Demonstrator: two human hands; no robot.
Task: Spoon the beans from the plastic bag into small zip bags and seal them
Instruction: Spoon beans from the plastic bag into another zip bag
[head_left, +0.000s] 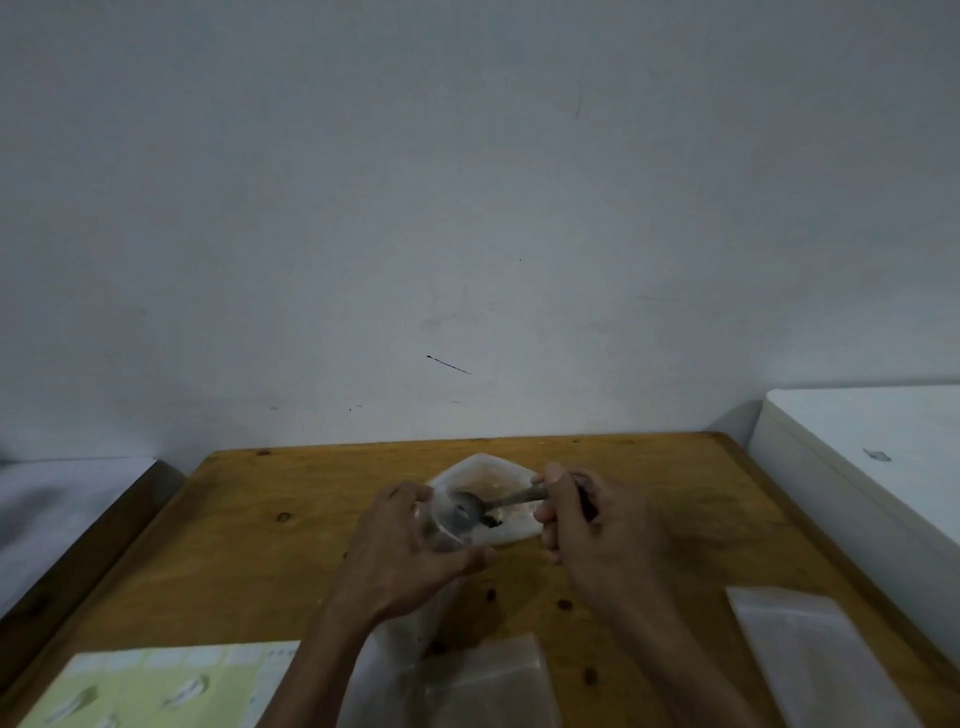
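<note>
A small clear zip bag (441, 525) is in my left hand (410, 551), held up over the middle of a wooden table (249, 525). My fingers curl around its far side and my thumb closes on the near side, so the hand is clamped on the bag with its mouth turned to the right. The bag is see-through and blurred; I cannot tell how many beans are already in it.

My right hand (587, 525) grips the handle of a metal spoon (478, 506), fingers curled round it. The spoon's bowl points left and sits right at the mouth of the zip bag. Just beside the bowl is a small dark clump, likely beans (492, 521).

Behind both hands lies the white plastic bag (498, 493), spread open and flat on the table, touching neither wall nor table edge.

I judge this to be the tipping step. To do it well, I should keep the mouth wide with my left fingers, push the bowl fully inside before tilting, and tilt slowly so nothing rolls out.

Nearer to me lie more empty zip bags (488, 680), flat on the wood, another at right (810, 654). A pale green printed sheet (156, 686) lies at lower left. A white wall (467, 208) rises behind the table.
</note>
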